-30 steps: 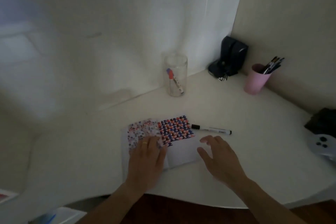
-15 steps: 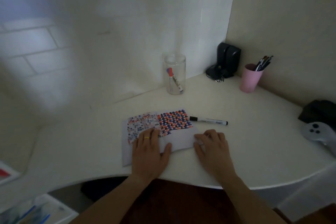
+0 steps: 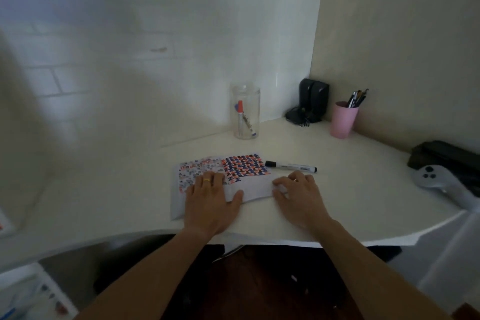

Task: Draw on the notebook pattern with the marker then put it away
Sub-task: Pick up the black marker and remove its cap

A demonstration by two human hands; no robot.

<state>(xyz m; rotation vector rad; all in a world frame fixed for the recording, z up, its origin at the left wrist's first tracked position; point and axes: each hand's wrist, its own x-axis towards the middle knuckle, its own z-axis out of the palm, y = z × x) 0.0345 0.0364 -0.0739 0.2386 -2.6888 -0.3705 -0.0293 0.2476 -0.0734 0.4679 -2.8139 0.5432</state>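
Observation:
An open notebook with red-and-blue patterned pages lies on the white desk. My left hand, with a ring on one finger, rests flat on its left page. My right hand lies palm down at the notebook's right edge, fingers on the white lower page. A black-capped white marker lies on the desk just beyond my right hand, apart from it. Neither hand holds anything.
A clear glass jar with a red-capped marker stands behind the notebook. A pink cup of pens and a black device sit in the corner. A grey controller and a black case lie at the right.
My right hand has drawn back and settled flat at the notebook's right edge. My left hand has slid slightly lower on the left page. The marker has not moved.

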